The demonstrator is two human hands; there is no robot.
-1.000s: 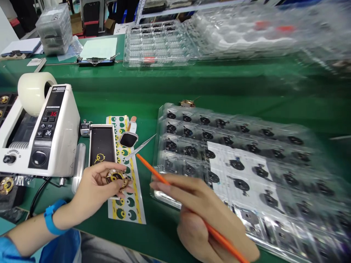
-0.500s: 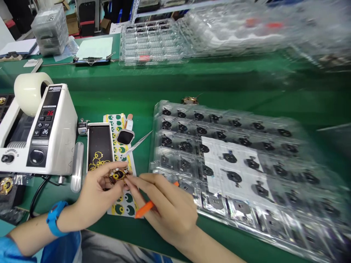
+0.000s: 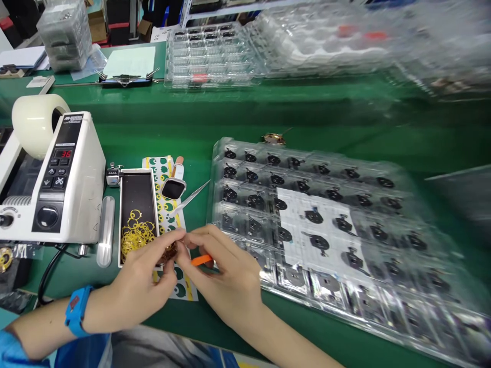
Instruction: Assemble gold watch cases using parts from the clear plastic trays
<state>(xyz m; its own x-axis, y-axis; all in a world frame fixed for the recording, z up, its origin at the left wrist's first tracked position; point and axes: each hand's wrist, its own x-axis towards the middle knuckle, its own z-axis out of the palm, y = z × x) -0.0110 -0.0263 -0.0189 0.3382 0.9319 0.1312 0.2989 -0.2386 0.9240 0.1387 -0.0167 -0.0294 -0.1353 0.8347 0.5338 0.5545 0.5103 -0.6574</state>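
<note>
My left hand (image 3: 148, 278) is closed around a small round gold and brown part (image 3: 170, 251), held just above the sticker sheet (image 3: 169, 214) with green and yellow rings. My right hand (image 3: 224, 271) meets it from the right, its fingertips pinching at the part's edge, while an orange stick (image 3: 201, 259) is tucked in the same hand. Both hands hover over the green table (image 3: 184, 133) in front of the black tray (image 3: 137, 217) that holds loose yellow rings.
A white tape dispenser (image 3: 49, 174) stands at the left. Metal tweezers (image 3: 190, 197) and a small black square tool (image 3: 173, 188) lie on the sticker sheet. A large clear blister tray (image 3: 330, 225) of black parts fills the right. More clear trays (image 3: 215, 56) are stacked at the back.
My right hand has come in from the right to the part in my left hand, and the orange stick has turned into the palm. The view has shifted slightly.
</note>
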